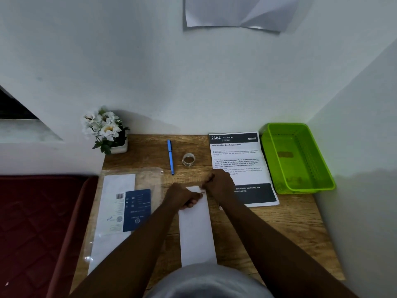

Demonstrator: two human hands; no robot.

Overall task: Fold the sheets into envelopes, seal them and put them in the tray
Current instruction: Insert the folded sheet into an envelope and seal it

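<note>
Pressing the far end of the white envelope (196,229), your left hand (182,195) curls onto it. Your right hand (218,181) pinches something small there (too small to identify). Light, floppy paper; hold it by its edges.

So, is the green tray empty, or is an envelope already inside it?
Empty of envelopes: the green tray shows only its bare perforated bottom. The folded white sheet lies on the desk under both hands.

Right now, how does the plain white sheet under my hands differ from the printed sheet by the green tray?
The folded sheet is blank, narrow and long; the printed sheet is wider, with text and black bands. The left hand and right hand both work at the folded sheet's far end, while the right forearm crosses the printed sheet's corner. Both lie flat on the wooden table.
</note>
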